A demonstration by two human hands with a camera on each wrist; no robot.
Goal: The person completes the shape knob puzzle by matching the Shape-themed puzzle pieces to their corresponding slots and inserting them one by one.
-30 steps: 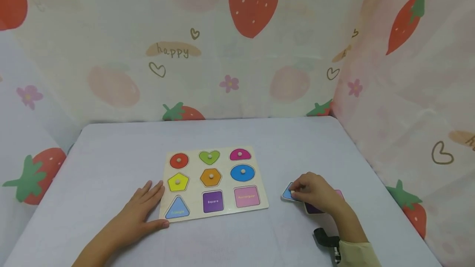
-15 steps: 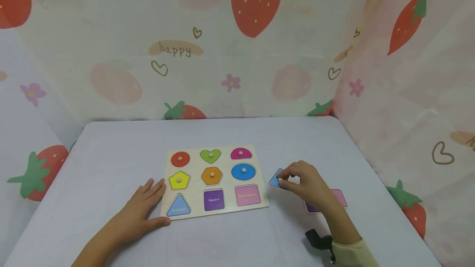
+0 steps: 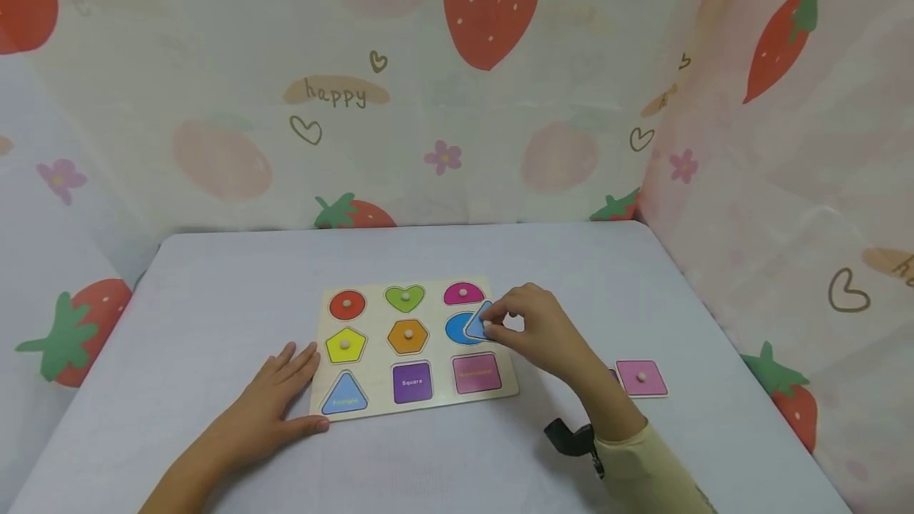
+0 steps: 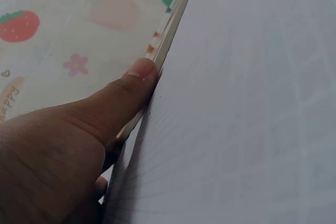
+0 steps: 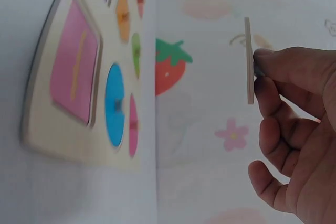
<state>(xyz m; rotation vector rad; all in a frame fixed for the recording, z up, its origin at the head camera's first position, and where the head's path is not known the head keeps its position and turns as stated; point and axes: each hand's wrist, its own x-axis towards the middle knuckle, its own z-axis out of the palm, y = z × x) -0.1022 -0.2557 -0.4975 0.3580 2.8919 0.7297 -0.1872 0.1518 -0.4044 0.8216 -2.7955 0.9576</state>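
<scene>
My right hand pinches a blue triangle puzzle piece by its small knob. In the head view the piece overlaps the blue oval; the right wrist view shows the triangle piece edge-on, raised above the board. The wooden shape puzzle board lies flat on the table. Its front row has a printed triangle recess, a purple square recess and a pink rectangle recess, all without knobs. My left hand rests at the board's left edge, fingers straight, thumb against the front corner.
To the right lie a pink puzzle piece with a knob and a purple piece, mostly hidden by the right forearm. Knobbed shapes such as the orange hexagon sit in the board. A strawberry-print curtain stands behind the table.
My right hand has lifted the blue triangle from beside the other loose pieces and carried it left over the board. The pink piece is now uncovered. My left hand stays at the board's edge.
</scene>
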